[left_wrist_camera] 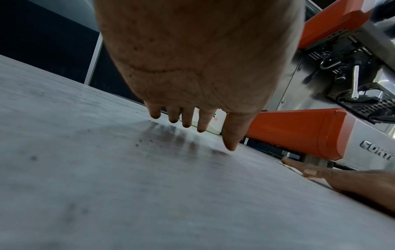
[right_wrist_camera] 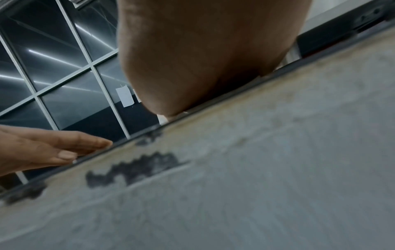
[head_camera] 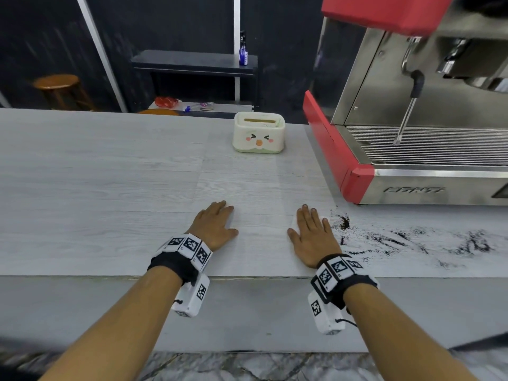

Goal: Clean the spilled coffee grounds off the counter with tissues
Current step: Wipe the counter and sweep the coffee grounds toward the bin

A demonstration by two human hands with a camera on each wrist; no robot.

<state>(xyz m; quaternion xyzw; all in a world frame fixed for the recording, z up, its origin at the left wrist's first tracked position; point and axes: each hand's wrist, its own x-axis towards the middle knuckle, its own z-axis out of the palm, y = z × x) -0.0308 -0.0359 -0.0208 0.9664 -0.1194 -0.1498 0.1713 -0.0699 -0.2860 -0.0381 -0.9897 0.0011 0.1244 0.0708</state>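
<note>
Left hand (head_camera: 213, 225): flat on the counter (head_camera: 110, 174), fingers straight, holding nothing.
Right hand (head_camera: 312, 235): flat, fingers straight, pressing a tissue (head_camera: 293, 223) to the counter.
Grounds (head_camera: 412, 240): scattered right of the right hand, before the machine (head_camera: 412, 149).
Tissue box (head_camera: 258, 132): far side, well apart.
Risk: a dry sweep may smear grounds or push them off the edge.

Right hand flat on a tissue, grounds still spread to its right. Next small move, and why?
Probably sweep the right hand with the tissue under it to the right, into the coffee grounds. The tissue is already pressed flat on the counter, the nearest dark clump sits just past the fingertips, and the spill runs on rightward in front of the coffee machine. The left hand rests flat, holding nothing.
</note>
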